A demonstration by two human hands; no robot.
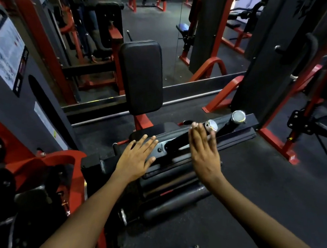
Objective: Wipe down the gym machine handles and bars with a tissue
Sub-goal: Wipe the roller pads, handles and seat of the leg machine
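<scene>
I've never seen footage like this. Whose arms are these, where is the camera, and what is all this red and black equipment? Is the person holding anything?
There is no robot here. The one picture comes from a wide-angle camera worn on a person's head, looking forward and down, so the two bare arms are the wearer's own. The place is a gym: a machine with a red frame, a black back pad and black bars. The left hand lies flat, fingers straight, on a black part of the machine. The right hand is stretched out flat over a black handle with a silver end cap; a little white shows beside its fingers, possibly the tissue, but I cannot tell. A second silver-capped handle stands just beyond.
</scene>
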